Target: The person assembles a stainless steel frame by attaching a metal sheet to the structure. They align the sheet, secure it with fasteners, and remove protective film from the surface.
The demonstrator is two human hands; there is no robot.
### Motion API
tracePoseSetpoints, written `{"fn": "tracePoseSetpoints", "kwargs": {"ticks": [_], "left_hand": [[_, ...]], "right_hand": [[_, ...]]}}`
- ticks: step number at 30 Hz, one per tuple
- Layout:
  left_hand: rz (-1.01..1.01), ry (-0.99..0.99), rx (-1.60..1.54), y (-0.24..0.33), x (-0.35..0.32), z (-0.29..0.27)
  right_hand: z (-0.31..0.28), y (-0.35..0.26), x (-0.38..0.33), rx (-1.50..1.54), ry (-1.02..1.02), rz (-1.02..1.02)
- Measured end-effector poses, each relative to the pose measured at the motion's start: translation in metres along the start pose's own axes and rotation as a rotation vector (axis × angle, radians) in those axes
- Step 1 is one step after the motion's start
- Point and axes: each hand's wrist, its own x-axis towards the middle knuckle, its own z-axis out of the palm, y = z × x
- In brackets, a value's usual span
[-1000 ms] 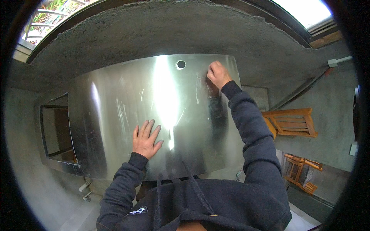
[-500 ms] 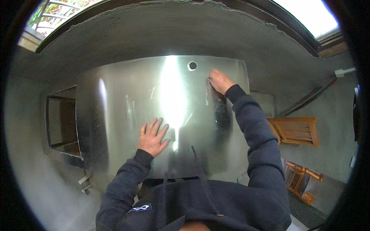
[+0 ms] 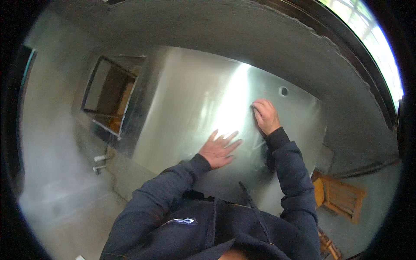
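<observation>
A large sheet of shiny stainless steel (image 3: 190, 104) fills the middle of the view, leaning or standing against a rough grey concrete wall (image 3: 242, 39) that runs across from 10 o'clock to 2 o'clock. A bright streak of glare runs down the sheet just right of its centre. Near the sheet's upper right corner, at about 1 o'clock, is a small round hole (image 3: 283, 91).

The left hand (image 3: 218, 150) lies flat on the steel just below the centre, palm down, fingers (image 3: 228, 138) spread and released, grasping nothing. The right hand (image 3: 265, 116) is pressed to the sheet at about 2 o'clock from the left hand, just below and left of the hole; its fingers are curled in together against the metal, and I cannot tell whether they pinch anything thin between them. Both arms wear dark navy sleeves (image 3: 290, 173) coming up from 6 o'clock.

At 9 to 10 o'clock the sheet's left part bends away, with a rectangular opening (image 3: 110, 97) cut in it, showing a dim brownish inside. At 4 o'clock, well apart from the hands, stands a wooden chair (image 3: 340, 199) on the grey floor (image 3: 65, 203).
</observation>
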Motion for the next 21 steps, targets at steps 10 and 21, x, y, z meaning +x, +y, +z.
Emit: {"fn": "tracePoseSetpoints", "kwargs": {"ticks": [10,21], "left_hand": [[0.089,0.178,-0.105,-0.016,-0.004,0.004],[-0.086,0.184,-0.118,-0.085,-0.136,-0.024]], "right_hand": [[0.104,-0.014,0.129,-0.159,-0.206,0.072],[0.096,-0.041,0.067,-0.280,-0.160,0.029]]}}
